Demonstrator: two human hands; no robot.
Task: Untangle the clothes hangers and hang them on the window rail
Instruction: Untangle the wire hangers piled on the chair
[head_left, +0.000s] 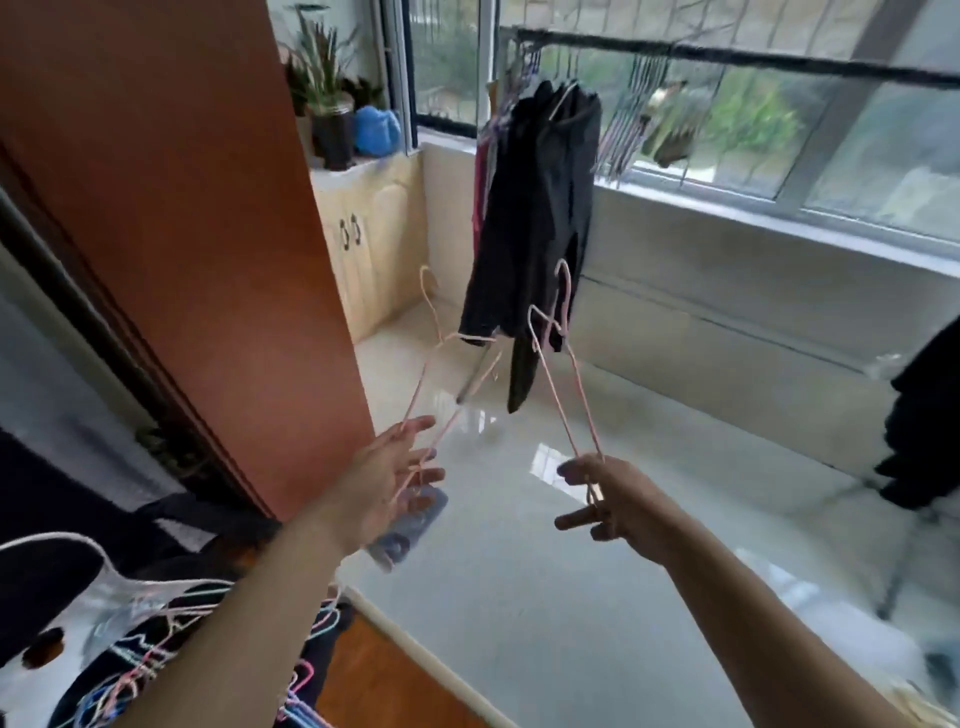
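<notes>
Hangers (563, 384) raised; both hands' (387, 483) (615, 501) grip at arm's length.

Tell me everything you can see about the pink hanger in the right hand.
The pink hanger looks like thin coated wire, pale pink. Two hooks show at its top, in front of the black garment, so it may be two hangers held together; I cannot tell. Its thin arms converge downward into the right hand, whose fingers pinch the lower end. It is held up in the air, hooks uppermost, tilted slightly left, apart from the hanger in the left hand.
</notes>
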